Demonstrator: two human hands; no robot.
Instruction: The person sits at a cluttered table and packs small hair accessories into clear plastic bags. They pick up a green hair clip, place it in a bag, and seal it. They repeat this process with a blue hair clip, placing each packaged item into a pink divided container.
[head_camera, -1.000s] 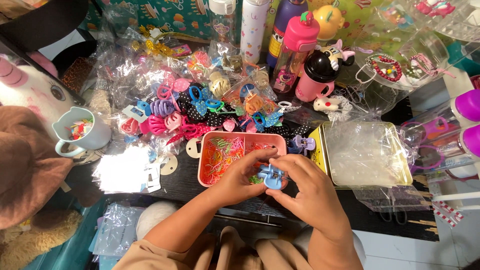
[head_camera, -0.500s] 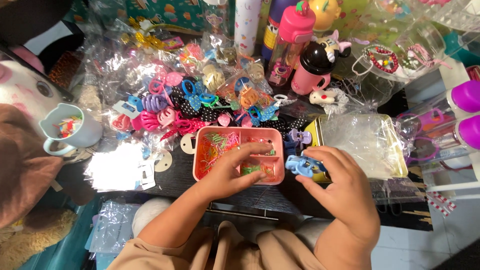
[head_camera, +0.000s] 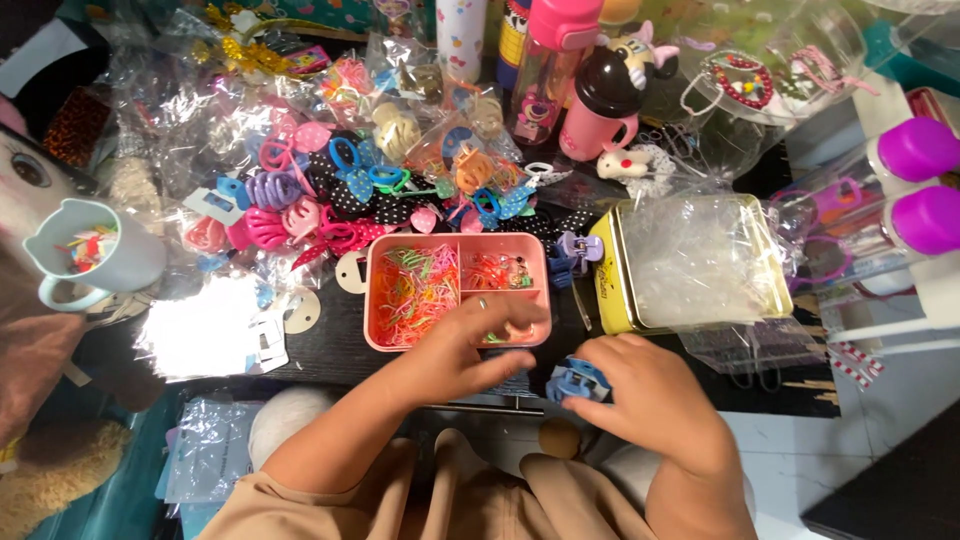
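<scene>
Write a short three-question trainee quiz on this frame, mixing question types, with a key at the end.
1. True or false: the right hand holds a blue hair claw clip.
2. Multiple choice: the left hand rests on the near edge of which container? A. the pink compartment box B. the yellow tin C. the pale blue mug
3. Fill in: the box's large left compartment holds a tangle of small coloured ____.

Key: 1 true; 2 A; 3 elastic bands.
</scene>
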